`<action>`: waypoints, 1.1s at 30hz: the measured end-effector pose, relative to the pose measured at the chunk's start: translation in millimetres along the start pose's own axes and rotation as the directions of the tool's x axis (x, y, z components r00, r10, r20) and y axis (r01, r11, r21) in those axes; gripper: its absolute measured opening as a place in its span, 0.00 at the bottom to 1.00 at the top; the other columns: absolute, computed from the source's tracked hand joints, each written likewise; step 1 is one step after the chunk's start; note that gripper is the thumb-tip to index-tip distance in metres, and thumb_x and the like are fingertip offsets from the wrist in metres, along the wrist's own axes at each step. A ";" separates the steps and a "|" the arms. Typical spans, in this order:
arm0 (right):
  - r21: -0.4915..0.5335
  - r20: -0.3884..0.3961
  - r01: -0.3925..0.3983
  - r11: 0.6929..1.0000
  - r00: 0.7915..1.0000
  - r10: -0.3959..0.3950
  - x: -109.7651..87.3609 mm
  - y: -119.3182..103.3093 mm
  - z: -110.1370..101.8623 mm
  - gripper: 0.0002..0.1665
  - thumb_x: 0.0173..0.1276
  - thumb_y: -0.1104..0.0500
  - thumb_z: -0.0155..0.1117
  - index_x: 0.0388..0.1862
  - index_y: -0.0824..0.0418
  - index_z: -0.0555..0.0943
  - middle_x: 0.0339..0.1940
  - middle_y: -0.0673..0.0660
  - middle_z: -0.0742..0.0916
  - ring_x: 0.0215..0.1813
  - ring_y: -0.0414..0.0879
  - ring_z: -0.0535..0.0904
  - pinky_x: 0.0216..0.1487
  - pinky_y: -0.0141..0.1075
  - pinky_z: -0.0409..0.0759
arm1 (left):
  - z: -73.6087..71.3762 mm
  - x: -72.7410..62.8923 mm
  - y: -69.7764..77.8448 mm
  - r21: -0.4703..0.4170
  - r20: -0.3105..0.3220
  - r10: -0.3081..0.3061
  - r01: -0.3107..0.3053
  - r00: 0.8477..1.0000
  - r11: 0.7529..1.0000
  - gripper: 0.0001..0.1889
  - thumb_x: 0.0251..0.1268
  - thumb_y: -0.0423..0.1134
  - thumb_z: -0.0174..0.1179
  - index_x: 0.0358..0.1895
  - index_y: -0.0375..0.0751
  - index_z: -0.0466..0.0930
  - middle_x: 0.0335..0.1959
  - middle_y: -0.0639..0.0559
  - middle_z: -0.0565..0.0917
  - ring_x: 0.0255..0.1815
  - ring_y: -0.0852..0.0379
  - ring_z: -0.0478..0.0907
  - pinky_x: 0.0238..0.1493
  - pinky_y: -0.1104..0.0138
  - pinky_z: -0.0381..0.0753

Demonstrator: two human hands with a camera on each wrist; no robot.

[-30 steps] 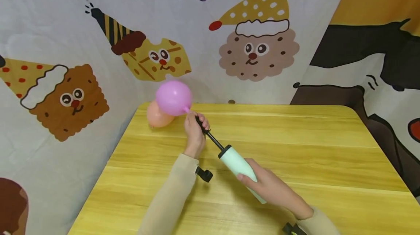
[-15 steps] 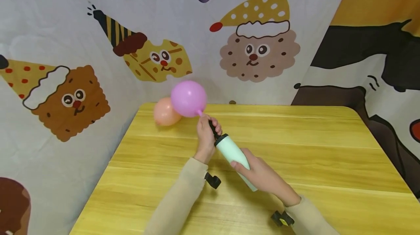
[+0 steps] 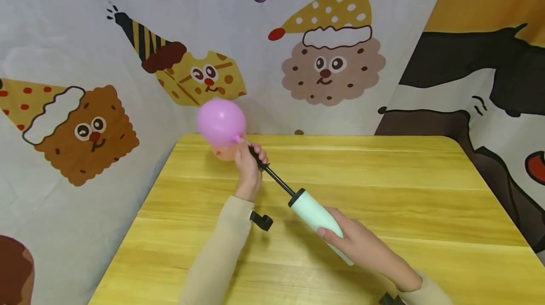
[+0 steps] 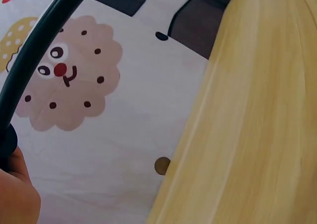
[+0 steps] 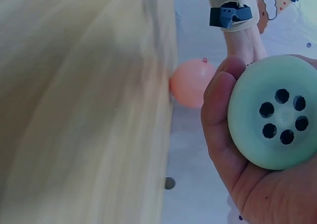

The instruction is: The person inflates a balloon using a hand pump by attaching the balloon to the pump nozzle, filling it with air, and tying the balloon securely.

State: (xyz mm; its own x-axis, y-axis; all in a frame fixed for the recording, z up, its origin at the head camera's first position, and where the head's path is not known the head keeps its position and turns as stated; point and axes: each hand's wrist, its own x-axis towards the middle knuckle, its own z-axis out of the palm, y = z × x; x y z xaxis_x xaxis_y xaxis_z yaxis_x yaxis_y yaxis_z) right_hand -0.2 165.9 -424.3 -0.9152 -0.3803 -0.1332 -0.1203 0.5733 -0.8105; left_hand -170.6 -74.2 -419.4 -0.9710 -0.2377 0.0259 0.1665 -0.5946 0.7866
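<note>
My left hand [image 3: 248, 168] grips the black front end of a balloon pump, with the neck of an inflated pink balloon [image 3: 221, 121] right at its fingers. A black rod [image 3: 278, 179] shows between that end and the pump's mint-green barrel [image 3: 315, 210]. Around the barrel curls my right hand [image 3: 364, 246]. In the right wrist view, the barrel's rounded end [image 5: 285, 135] has several holes and lies in the palm. The left wrist view catches the dark rod [image 4: 37, 55] and part of the left hand [image 4: 17, 199]. The balloon's mouth is hidden by the fingers.
A smaller orange balloon [image 3: 223, 153] rests on the wooden table [image 3: 383, 177] near its back left corner, partly covered by the pink one. Behind the table hangs a cloth [image 3: 264, 59] printed with cartoon figures. Wrist cameras [image 3: 261, 221] are strapped to both sleeves.
The pump was pushed together half a second ago, its rod hidden, and is now drawn out again. The left hand and pink balloon swung right, then back left, now overlapping the orange balloon more.
</note>
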 end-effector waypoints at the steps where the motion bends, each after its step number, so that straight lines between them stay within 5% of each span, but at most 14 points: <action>1: -0.002 0.002 0.002 1.000 1.000 -0.002 -2.2 1.4 -0.3 0.34 0.81 0.41 0.56 0.77 0.56 0.66 0.46 0.55 0.85 0.36 0.43 0.82 0.30 0.37 0.82 | -1.8 1.4 1.2 -0.001 0.002 0.003 -0.003 1.000 1.000 0.21 0.87 0.44 0.36 0.28 0.43 0.66 0.19 0.55 0.70 0.15 0.62 0.66 0.15 0.73 0.67; 10: 0.002 0.001 0.045 0.999 0.999 -0.045 5.4 5.6 10.4 0.33 0.81 0.42 0.57 0.75 0.59 0.67 0.44 0.55 0.85 0.35 0.41 0.82 0.29 0.36 0.82 | -3.6 -2.3 -3.6 -0.007 -0.004 -0.003 0.003 1.000 1.000 0.21 0.88 0.45 0.36 0.29 0.43 0.65 0.20 0.55 0.70 0.16 0.63 0.65 0.15 0.74 0.66; 24: 0.066 -0.027 0.034 0.997 0.999 -0.032 42.1 -5.2 16.4 0.35 0.81 0.40 0.55 0.71 0.64 0.67 0.38 0.56 0.85 0.31 0.46 0.82 0.27 0.39 0.83 | 11.8 -31.7 -24.9 0.019 0.074 -0.064 0.063 0.995 0.998 0.18 0.86 0.40 0.35 0.32 0.42 0.66 0.21 0.55 0.70 0.16 0.63 0.65 0.17 0.73 0.67; 33: 0.097 -0.032 0.019 0.995 0.999 -0.016 45.1 -8.8 20.1 0.36 0.82 0.40 0.55 0.74 0.65 0.65 0.36 0.58 0.84 0.27 0.46 0.82 0.24 0.40 0.83 | 8.3 -27.6 -26.9 0.047 0.077 -0.094 0.091 0.993 0.995 0.17 0.84 0.39 0.37 0.30 0.41 0.67 0.20 0.55 0.72 0.16 0.62 0.67 0.18 0.72 0.69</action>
State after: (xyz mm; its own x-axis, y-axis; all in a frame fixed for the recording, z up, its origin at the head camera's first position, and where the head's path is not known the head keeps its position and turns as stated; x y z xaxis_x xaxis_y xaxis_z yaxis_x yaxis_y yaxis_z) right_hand -32.7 129.1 -434.6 -0.9249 -0.3662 -0.1023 -0.0997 0.4931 -0.8642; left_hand -149.8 -45.2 -436.2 -0.9927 -0.1204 -0.0009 0.0692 -0.5770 0.8138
